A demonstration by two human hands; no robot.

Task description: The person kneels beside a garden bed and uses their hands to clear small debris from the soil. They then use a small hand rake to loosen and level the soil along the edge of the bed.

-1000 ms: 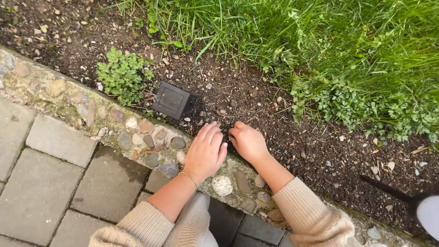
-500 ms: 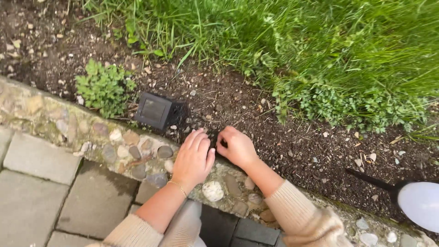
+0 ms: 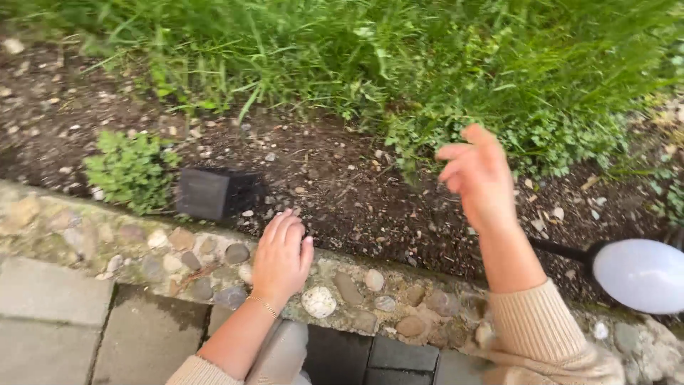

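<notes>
The left hand rests palm down on the pebble-set stone border, fingers flat and loosely together, tips reaching the bare soil at the border's far edge; it grips nothing. The small black box-shaped garden lamp stands in the soil just left of those fingertips, nearer this hand. The right hand hangs raised over the soil, blurred, fingers spread and empty. A white globe lamp lies by the border's right end.
</notes>
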